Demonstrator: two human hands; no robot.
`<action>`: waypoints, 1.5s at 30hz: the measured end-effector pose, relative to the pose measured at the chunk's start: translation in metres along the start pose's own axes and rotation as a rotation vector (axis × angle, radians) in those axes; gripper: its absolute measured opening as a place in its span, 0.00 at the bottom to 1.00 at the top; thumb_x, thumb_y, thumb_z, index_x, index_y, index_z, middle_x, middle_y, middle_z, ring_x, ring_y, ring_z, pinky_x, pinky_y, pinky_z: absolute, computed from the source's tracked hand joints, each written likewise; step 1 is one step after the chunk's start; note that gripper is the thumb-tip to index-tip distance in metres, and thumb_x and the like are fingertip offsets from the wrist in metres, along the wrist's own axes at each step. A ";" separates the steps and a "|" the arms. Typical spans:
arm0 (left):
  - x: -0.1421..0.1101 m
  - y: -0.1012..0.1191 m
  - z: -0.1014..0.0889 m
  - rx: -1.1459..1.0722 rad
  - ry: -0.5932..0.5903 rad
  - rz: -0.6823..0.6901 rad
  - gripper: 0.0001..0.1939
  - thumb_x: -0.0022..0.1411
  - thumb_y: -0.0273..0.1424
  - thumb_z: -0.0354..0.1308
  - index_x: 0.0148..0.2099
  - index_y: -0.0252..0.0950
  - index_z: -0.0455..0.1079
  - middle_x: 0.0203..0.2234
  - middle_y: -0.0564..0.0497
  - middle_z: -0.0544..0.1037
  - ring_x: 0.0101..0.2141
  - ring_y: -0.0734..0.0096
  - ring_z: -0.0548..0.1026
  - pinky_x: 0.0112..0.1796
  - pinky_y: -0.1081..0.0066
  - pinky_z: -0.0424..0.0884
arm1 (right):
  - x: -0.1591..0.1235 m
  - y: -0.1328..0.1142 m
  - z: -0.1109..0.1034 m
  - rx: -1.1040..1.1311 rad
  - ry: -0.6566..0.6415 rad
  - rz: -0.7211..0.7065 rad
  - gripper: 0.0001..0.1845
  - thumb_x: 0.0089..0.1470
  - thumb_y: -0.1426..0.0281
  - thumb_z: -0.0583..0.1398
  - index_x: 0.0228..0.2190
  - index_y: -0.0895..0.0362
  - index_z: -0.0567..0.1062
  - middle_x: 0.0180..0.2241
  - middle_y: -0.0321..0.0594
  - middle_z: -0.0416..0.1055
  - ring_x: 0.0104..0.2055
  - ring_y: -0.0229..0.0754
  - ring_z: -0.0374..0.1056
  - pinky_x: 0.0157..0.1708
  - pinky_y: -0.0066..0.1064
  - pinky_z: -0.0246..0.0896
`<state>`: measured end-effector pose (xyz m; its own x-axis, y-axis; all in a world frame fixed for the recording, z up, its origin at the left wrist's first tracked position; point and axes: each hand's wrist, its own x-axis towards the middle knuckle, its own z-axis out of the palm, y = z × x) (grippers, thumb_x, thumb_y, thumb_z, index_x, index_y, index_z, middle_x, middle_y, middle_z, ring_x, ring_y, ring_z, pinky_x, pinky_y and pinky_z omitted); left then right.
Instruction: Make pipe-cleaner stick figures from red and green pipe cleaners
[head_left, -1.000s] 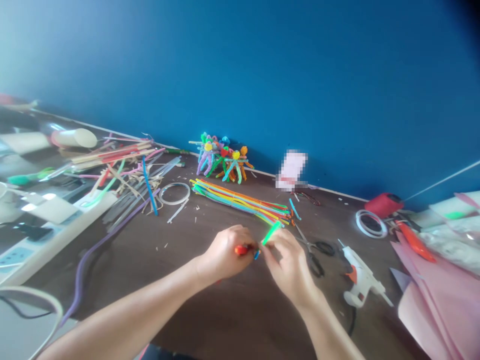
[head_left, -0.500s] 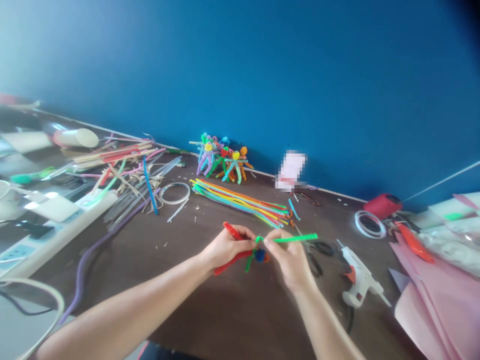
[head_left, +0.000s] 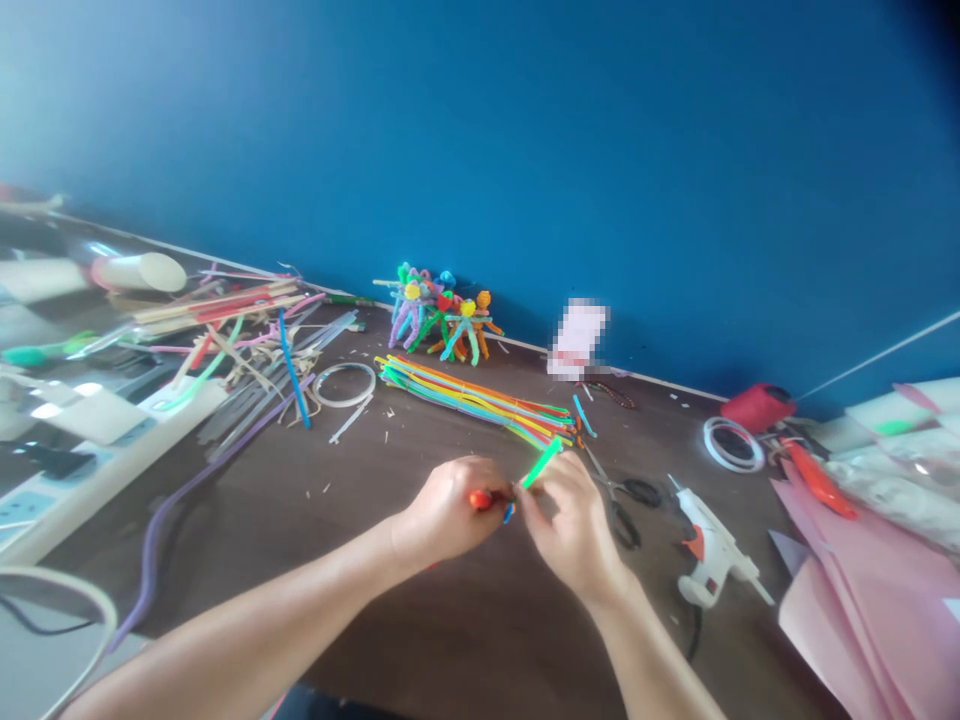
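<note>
From here I've got the left hand (head_left: 450, 510), grip clenched on a red pipe cleaner (head_left: 481, 499), and the right hand (head_left: 570, 520), grip pinching a green pipe cleaner (head_left: 541, 464), both close together above the desk (head_left: 360, 480), small blue piece (head_left: 508, 513) between them; pipe-cleaner bundle (head_left: 472, 403) at 12 o'clock, scissors (head_left: 621, 498) at 2, glue gun (head_left: 709, 550) at 3

A hot glue gun (head_left: 709, 553) (orange trigger) lies beside black-handled scissors (head_left: 622, 503).
</note>
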<state>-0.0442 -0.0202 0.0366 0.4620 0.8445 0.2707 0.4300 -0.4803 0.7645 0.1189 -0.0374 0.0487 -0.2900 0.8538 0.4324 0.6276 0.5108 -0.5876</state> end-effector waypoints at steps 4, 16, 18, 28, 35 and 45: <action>0.001 0.003 -0.006 -0.181 -0.147 0.060 0.07 0.47 0.23 0.53 0.29 0.35 0.72 0.24 0.50 0.73 0.29 0.72 0.69 0.33 0.73 0.64 | 0.001 0.011 0.002 0.510 -0.156 0.412 0.08 0.47 0.68 0.57 0.20 0.58 0.67 0.20 0.33 0.62 0.24 0.36 0.58 0.27 0.28 0.54; 0.005 -0.007 0.001 -1.038 -0.019 -0.534 0.09 0.44 0.29 0.60 0.30 0.30 0.69 0.21 0.52 0.72 0.24 0.74 0.70 0.30 0.73 0.66 | 0.001 0.005 0.010 0.297 0.095 0.207 0.08 0.49 0.69 0.56 0.21 0.57 0.68 0.22 0.34 0.64 0.27 0.38 0.60 0.30 0.30 0.55; 0.005 -0.006 0.001 -0.978 -0.005 -0.535 0.09 0.45 0.28 0.59 0.32 0.29 0.69 0.23 0.51 0.73 0.25 0.74 0.70 0.31 0.73 0.66 | 0.000 0.002 0.008 0.180 0.123 0.088 0.07 0.50 0.71 0.55 0.22 0.56 0.68 0.23 0.36 0.65 0.29 0.39 0.60 0.32 0.32 0.56; 0.002 0.001 -0.001 -0.370 -0.105 -0.204 0.07 0.46 0.23 0.54 0.27 0.32 0.73 0.22 0.53 0.70 0.24 0.77 0.67 0.28 0.77 0.64 | 0.000 0.002 -0.001 0.139 0.022 0.119 0.10 0.50 0.69 0.55 0.20 0.56 0.67 0.22 0.37 0.64 0.28 0.39 0.59 0.32 0.32 0.55; 0.002 0.001 -0.004 -0.822 -0.186 -0.430 0.07 0.46 0.27 0.57 0.32 0.31 0.71 0.21 0.53 0.71 0.23 0.78 0.66 0.27 0.77 0.63 | -0.001 0.017 0.008 0.845 -0.066 0.588 0.09 0.45 0.66 0.59 0.22 0.58 0.68 0.21 0.32 0.64 0.26 0.35 0.59 0.29 0.27 0.54; 0.004 -0.005 0.004 -1.015 -0.023 -0.542 0.10 0.45 0.28 0.59 0.33 0.30 0.70 0.24 0.50 0.74 0.26 0.73 0.71 0.33 0.72 0.67 | -0.001 0.000 0.005 0.126 0.123 0.058 0.07 0.50 0.72 0.55 0.22 0.56 0.69 0.23 0.37 0.66 0.29 0.40 0.61 0.33 0.33 0.56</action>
<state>-0.0410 -0.0157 0.0318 0.4253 0.8725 -0.2406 -0.2414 0.3656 0.8989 0.1155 -0.0382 0.0452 -0.1611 0.8673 0.4710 0.5428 0.4764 -0.6916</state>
